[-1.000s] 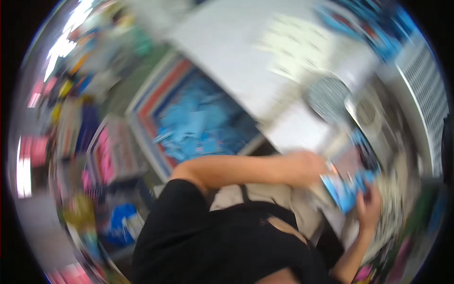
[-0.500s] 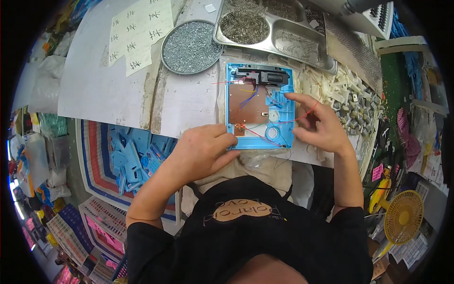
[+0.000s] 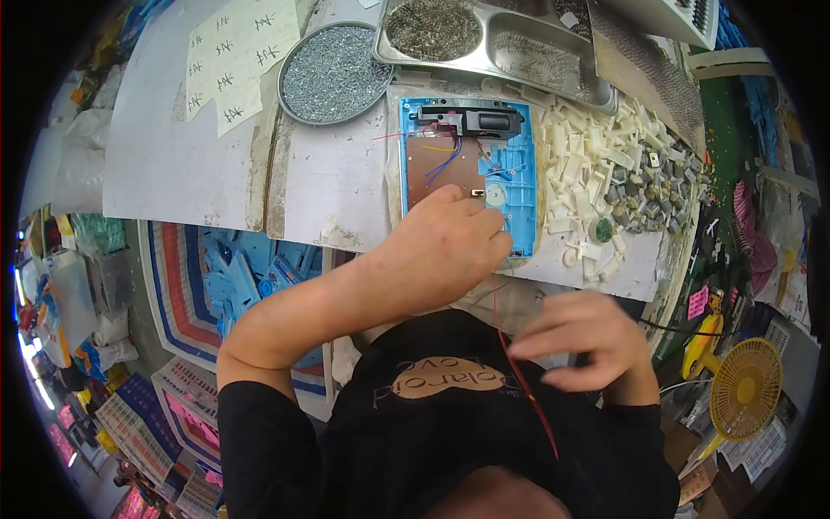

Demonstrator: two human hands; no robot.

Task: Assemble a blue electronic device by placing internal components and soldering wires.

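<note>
1. Because the left hand (image 3: 454, 246) covers its near end, the blue casing (image 3: 524, 203) shows only partly, lying beneath and beyond that grip, long axis pointing away from the person; a brown board (image 3: 419, 173) sits inside.
2. The left grip is nearer the casing, fingers curled; whether it pinches anything is hidden.
3. The right hand (image 3: 596, 333), blurred, hangs rightward of the left grip, thumb and fingers apart, beside a red wire (image 3: 538, 417).
4. White plastic parts (image 3: 571, 164) lie beyond the right grip, on the table (image 3: 337, 186).
</note>
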